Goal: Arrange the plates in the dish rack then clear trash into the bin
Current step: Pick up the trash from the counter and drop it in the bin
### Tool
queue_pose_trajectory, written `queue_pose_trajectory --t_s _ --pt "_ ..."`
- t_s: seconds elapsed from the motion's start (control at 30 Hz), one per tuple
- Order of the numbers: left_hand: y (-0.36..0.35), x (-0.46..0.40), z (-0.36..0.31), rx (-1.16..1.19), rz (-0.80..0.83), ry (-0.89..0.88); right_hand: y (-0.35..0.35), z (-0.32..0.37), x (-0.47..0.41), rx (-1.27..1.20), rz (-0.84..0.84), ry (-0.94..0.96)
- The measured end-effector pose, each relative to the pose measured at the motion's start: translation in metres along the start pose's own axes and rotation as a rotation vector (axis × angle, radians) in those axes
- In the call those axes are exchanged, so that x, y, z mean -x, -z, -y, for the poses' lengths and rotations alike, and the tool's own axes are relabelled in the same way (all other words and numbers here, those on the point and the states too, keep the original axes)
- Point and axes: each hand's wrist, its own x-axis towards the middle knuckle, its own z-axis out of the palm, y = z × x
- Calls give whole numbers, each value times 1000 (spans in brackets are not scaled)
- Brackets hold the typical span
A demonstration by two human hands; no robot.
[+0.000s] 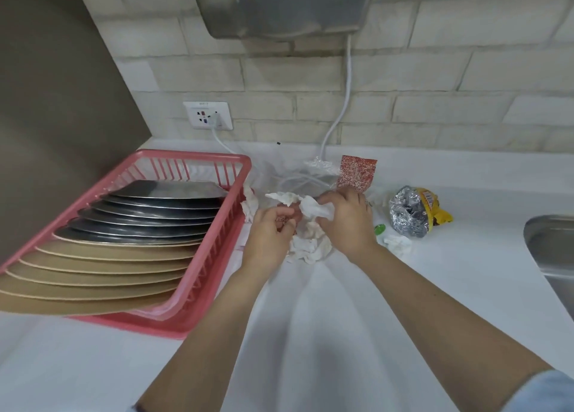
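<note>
The white worktop (435, 287) carries a pink dish rack (214, 250) at left, its plates (130, 225) already standing in a row. Just right of it lies the trash: crumpled tissues (310, 247) under both hands, a foil wrapper (410, 216) farther right, nearer the right hand (348, 222). That hand's fingers pinch a tissue wad; the left hand (270, 234) seems curled round scraps, though blur obscures it. No bin shows.

A pale brick-tile wall (403, 79) is backing the white countertop (310, 318) — a socket (207, 115) and steel appliance (282, 5) are hanging on it.
</note>
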Motion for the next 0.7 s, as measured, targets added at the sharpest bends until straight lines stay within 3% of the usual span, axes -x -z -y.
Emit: queue_pose_trajectory --t_s 0.2,0.37,0.57,0.7 --pt "-8 -4 0 73 -27 15 9 -2 2 -210 -81 8" --pt "-6 -6 -13 116 -97 13 40 22 1 -687 -50 -48" --pt "3 -10 -31 91 -103 -125 79 51 -4 -925 161 40" --pt "10 3 -40 200 7 43 80 50 4 -998 117 -54"
